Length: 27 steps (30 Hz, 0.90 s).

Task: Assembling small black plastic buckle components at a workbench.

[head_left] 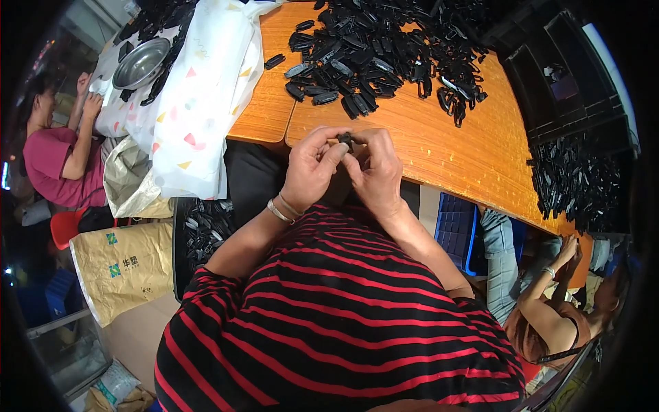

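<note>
Both my hands meet at the front edge of the wooden table [419, 147], pinching one small black plastic part [345, 139] between them. My left hand [312, 165], with a bracelet at the wrist, grips it from the left with thumb and forefinger. From the other side my right hand [376, 168] closes its thumb and fingers on the same part. The fingers cover much of it, so its full shape is hidden. Beyond my hands lies a wide heap of black plastic parts [353, 58], some elongated and some like open frames.
A black bin of parts [206, 223] stands left of my lap, by a tan sack [130, 268]. At left, a person in maroon [65, 154] sits near a metal bowl [142, 63]. Right are another person [549, 316], a blue crate [458, 230] and a parts pile [576, 178].
</note>
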Motion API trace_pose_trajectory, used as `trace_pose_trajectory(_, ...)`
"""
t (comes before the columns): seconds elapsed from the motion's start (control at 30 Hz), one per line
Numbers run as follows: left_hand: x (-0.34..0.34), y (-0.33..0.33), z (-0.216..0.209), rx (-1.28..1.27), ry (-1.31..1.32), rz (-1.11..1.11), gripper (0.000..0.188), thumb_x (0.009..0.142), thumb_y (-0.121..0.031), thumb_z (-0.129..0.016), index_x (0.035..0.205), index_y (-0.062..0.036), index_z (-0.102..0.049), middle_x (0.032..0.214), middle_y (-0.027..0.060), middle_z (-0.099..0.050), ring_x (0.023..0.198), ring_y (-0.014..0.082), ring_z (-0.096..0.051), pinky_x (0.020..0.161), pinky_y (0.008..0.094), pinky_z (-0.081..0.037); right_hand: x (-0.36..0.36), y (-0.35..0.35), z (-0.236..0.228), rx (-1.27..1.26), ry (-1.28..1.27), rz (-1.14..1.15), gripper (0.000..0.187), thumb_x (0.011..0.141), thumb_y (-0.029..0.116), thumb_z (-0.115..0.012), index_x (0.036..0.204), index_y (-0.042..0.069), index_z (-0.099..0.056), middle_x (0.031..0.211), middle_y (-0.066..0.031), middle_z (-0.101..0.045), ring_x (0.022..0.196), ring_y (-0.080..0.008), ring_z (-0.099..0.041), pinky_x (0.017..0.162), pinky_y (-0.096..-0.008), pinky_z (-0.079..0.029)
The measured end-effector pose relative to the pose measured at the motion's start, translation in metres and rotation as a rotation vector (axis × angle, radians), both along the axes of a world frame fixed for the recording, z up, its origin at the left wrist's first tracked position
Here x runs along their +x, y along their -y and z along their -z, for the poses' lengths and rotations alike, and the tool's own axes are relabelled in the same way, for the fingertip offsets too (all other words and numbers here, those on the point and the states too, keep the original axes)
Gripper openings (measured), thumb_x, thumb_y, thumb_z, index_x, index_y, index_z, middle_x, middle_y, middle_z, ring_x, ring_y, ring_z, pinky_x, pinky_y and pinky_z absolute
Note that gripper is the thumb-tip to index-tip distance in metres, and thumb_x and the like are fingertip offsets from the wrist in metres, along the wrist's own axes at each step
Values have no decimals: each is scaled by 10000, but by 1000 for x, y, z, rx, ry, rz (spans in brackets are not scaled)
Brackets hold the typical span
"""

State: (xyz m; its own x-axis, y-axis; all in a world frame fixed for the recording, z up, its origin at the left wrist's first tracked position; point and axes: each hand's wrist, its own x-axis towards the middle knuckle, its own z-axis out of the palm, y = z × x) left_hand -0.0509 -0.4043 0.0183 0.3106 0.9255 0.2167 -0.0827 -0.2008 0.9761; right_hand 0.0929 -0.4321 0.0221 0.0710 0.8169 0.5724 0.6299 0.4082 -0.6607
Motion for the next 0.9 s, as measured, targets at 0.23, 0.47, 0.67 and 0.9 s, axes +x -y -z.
trace_pose_trajectory(0.23, -3, 6, -7, -131, 148, 134, 146, 969, -95, -510, 996, -3, -621, 826, 2, -613, 697, 46, -522, 622, 207, -439, -15, 17, 4, -114, -99, -135, 457, 782, 112, -727, 1187, 30, -532, 942, -187, -642, 784, -353, -654, 661, -397, -522)
trace_pose_trajectory(0.47, -36, 14, -24, -304, 10, 7, 216, 987, -141, -479, 889, 0, -610, 804, 3, -590, 722, 73, -526, 650, 216, -429, -32, 11, 5, -254, -218, -226, 405, 801, 180, -726, 1143, 49, -552, 867, -150, -624, 752, -342, -632, 644, -415, -498)
trace_pose_trajectory(0.67, -183, 16, 42, 75, -1242, -274, 248, 916, -266, -606, 911, -24, -661, 787, 146, -671, 745, 342, -652, 685, 413, -498, 54, -24, 3, -311, -15, -92, 315, 828, 224, -718, 1052, 13, -650, 843, -106, -670, 771, -252, -656, 716, -352, -525)
trace_pose_trajectory(0.9, -149, 30, 11, -91, -868, -131, 178, 889, -164, -646, 894, 13, -655, 708, 85, -637, 658, 135, -593, 628, 287, -471, 189, -59, -10, -425, 461, 675, 356, 849, 321, -695, 1094, 66, -652, 998, -201, -660, 921, -360, -649, 785, -440, -513)
